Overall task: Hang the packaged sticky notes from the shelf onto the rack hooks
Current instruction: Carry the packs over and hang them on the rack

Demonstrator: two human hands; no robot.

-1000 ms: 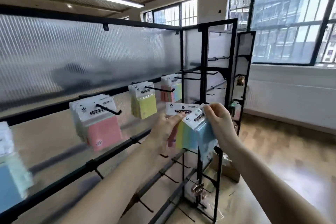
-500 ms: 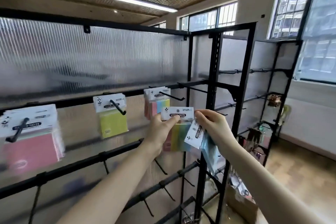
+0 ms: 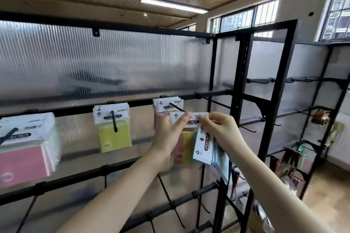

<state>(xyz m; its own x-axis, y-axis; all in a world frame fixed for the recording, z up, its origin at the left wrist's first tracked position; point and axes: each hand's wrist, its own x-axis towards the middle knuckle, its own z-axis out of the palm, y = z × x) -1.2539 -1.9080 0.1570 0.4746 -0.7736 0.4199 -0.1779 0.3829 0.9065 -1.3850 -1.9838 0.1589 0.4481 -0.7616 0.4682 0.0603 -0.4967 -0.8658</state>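
Observation:
My left hand [image 3: 171, 134] pinches the white header card of a multicolour sticky note pack [image 3: 186, 147], holding it right at the tip of a black rack hook [image 3: 177, 107]. Several like packs [image 3: 166, 105] hang behind on that hook. My right hand [image 3: 220, 130] pinches the same header from the right and also grips a tilted blue pack [image 3: 210, 149] that hangs below the fingers. A yellow pack [image 3: 113, 130] and a thick pink stack [image 3: 26, 149] hang on hooks further left.
Bare hooks [image 3: 214, 101] stick out of the black rail to the right and from the lower rails [image 3: 170, 196]. A ribbed translucent panel backs the rack. A black side rack [image 3: 306, 138] with small hanging goods stands at right, over a wooden floor.
Both hands have risen and carried the multicolour pack up to the hook tip by the hanging multicolour packs. The view has swung left and closer to the rack.

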